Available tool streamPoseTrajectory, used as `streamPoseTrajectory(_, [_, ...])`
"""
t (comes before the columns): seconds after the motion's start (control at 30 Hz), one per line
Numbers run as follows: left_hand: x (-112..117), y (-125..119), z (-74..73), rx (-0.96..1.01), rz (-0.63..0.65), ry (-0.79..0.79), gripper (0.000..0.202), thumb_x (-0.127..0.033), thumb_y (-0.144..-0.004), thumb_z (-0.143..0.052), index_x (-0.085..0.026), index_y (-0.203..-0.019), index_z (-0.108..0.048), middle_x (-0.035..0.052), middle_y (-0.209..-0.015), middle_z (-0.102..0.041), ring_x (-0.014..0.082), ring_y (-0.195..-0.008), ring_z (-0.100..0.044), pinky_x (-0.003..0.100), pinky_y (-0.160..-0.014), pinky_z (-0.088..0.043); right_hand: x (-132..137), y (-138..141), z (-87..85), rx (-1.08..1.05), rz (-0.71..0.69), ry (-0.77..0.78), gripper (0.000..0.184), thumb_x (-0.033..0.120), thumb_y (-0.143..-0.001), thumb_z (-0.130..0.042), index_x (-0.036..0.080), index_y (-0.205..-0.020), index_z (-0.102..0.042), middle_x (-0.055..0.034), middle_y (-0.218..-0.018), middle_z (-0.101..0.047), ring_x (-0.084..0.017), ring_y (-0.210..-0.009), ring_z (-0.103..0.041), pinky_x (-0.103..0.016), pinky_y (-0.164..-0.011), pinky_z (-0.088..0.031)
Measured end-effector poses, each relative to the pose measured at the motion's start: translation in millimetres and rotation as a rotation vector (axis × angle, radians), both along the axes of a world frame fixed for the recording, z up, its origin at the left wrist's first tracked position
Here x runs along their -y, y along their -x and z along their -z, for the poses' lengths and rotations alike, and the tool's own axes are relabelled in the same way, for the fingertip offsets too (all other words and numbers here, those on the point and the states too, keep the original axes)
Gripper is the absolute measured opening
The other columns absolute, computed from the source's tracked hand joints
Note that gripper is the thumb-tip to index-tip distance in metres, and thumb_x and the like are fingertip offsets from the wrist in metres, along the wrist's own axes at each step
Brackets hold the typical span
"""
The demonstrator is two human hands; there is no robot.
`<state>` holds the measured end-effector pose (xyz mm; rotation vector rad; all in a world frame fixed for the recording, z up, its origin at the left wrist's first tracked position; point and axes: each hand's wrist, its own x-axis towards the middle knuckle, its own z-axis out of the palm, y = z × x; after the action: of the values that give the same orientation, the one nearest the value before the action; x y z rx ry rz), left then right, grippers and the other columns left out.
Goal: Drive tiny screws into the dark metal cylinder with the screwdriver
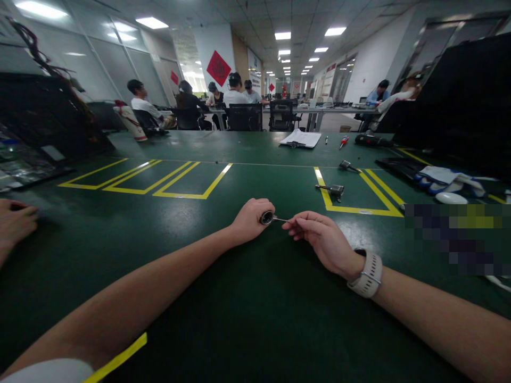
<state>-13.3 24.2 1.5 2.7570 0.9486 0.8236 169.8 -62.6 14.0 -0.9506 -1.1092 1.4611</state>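
Near the middle of the green table, my left hand is closed around a dark metal cylinder. Its round, ringed open end faces me; the rest is hidden in the fist. A thin metal rod runs between the cylinder and the fingertips of my right hand, which pinch its end. Whether the rod is joined to the cylinder I cannot tell. A pale watch strap circles my right wrist. Beyond that hand lie two metal pieces with thin shafts, one nearer and one farther.
Yellow tape marks bays on the table. At the back lie a clipboard with paper, a red screwdriver and a black power tool. Gloves lie to the right. Another person's hand rests at the left edge.
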Motion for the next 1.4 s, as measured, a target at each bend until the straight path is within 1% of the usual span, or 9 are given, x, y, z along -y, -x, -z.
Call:
streamPoseTrajectory(0.17, [1.2, 0.1, -1.9, 0.062, 0.038, 0.051, 0.015, -0.025, -0.078, -0.054, -0.016, -0.068, -0.050, -0.0012, -0.068, -0.053, 0.0118, -0.064, -0.048, 0.025, -0.063, -0.036, -5.7, -3.9, 2.6, -0.077, -0.017, 0.038, 0.010, 0.025, -0.075, -0.057, 0.018, -0.075, -0.065, -0.0051, -0.082, -0.068, -0.016, -0.074, -0.057, -0.033, -0.071, -0.040])
streamPoseTrajectory(0.3, [-1.6, 0.4, 0.8, 0.091, -0.007, 0.054, 0.013, -0.024, -0.077, -0.055, -0.016, -0.068, -0.050, -0.0008, -0.069, -0.054, 0.0119, -0.064, -0.049, 0.025, -0.061, -0.036, -4.9, -2.7, 5.5, -0.082, 0.014, 0.007, 0.011, 0.025, -0.077, -0.056, 0.018, -0.075, -0.064, -0.0048, -0.081, -0.068, -0.017, -0.074, -0.057, -0.032, -0.070, -0.041])
streamPoseTrajectory(0.4, [-2.7, 0.3, 2.1, 0.046, -0.049, 0.001, 0.010, -0.021, -0.078, -0.054, -0.016, -0.069, -0.051, -0.0008, -0.069, -0.054, 0.0124, -0.065, -0.050, 0.026, -0.063, -0.035, -0.7, -0.4, 6.5, 0.025, 0.036, -0.078, 0.011, 0.025, -0.078, -0.055, 0.019, -0.079, -0.064, -0.0042, -0.086, -0.067, -0.016, -0.076, -0.056, -0.032, -0.070, -0.041])
streamPoseTrajectory(0.53, [-0.5, -0.3, 0.6, -0.054, -0.052, -0.065, 0.008, -0.017, -0.078, -0.052, -0.016, -0.071, -0.053, -0.0006, -0.069, -0.054, 0.0130, -0.065, -0.050, 0.028, -0.064, -0.033, 2.3, 1.4, 5.6, 0.164, 0.013, -0.153, 0.012, 0.025, -0.079, -0.055, 0.019, -0.080, -0.065, -0.0045, -0.088, -0.066, -0.017, -0.078, -0.055, -0.032, -0.070, -0.040])
streamPoseTrajectory(0.63, [1.0, -0.2, 0.0, -0.080, -0.036, -0.075, 0.008, -0.015, -0.078, -0.051, -0.016, -0.070, -0.053, -0.0003, -0.068, -0.054, 0.0131, -0.065, -0.050, 0.028, -0.064, -0.033, 0.1, 0.7, 3.2, 0.088, -0.003, -0.071, 0.011, 0.024, -0.077, -0.056, 0.018, -0.077, -0.065, -0.0048, -0.086, -0.067, -0.016, -0.076, -0.056, -0.032, -0.069, -0.040])
streamPoseTrajectory(0.77, [0.5, 0.6, 1.0, -0.028, 0.000, -0.031, 0.008, -0.019, -0.079, -0.052, -0.016, -0.071, -0.053, -0.0007, -0.068, -0.054, 0.0128, -0.064, -0.050, 0.027, -0.065, -0.034, -5.9, -2.9, 2.1, -0.068, -0.018, 0.040, 0.010, 0.024, -0.074, -0.057, 0.018, -0.073, -0.064, -0.0045, -0.079, -0.068, -0.015, -0.071, -0.056, -0.031, -0.068, -0.040])
streamPoseTrajectory(0.93, [-1.3, 0.6, 1.5, 0.054, -0.022, 0.015, 0.014, -0.026, -0.079, -0.053, -0.017, -0.069, -0.052, -0.0007, -0.068, -0.054, 0.0125, -0.063, -0.049, 0.026, -0.062, -0.035, -8.1, -4.5, 5.4, -0.099, -0.005, 0.032, 0.010, 0.025, -0.075, -0.057, 0.018, -0.072, -0.063, -0.0040, -0.078, -0.068, -0.015, -0.070, -0.056, -0.031, -0.068, -0.040])
streamPoseTrajectory(1.17, [-0.6, 0.1, 1.3, -0.036, -0.011, -0.043, 0.007, -0.016, -0.078, -0.051, -0.016, -0.071, -0.052, -0.0010, -0.069, -0.053, 0.0127, -0.065, -0.049, 0.027, -0.065, -0.034, 0.1, 1.2, 0.8, -0.002, 0.002, -0.027, 0.009, 0.023, -0.076, -0.057, 0.018, -0.076, -0.064, -0.0046, -0.083, -0.067, -0.015, -0.075, -0.056, -0.031, -0.068, -0.039])
streamPoseTrajectory(1.4, [-0.4, 1.1, 0.6, -0.012, 0.026, -0.013, 0.009, -0.019, -0.079, -0.053, -0.016, -0.071, -0.051, -0.0011, -0.070, -0.054, 0.0125, -0.065, -0.050, 0.027, -0.066, -0.034, -6.3, -4.1, 2.4, -0.109, -0.027, 0.058, 0.010, 0.021, -0.076, -0.056, 0.017, -0.073, -0.065, -0.0047, -0.078, -0.068, -0.014, -0.070, -0.056, -0.029, -0.067, -0.040])
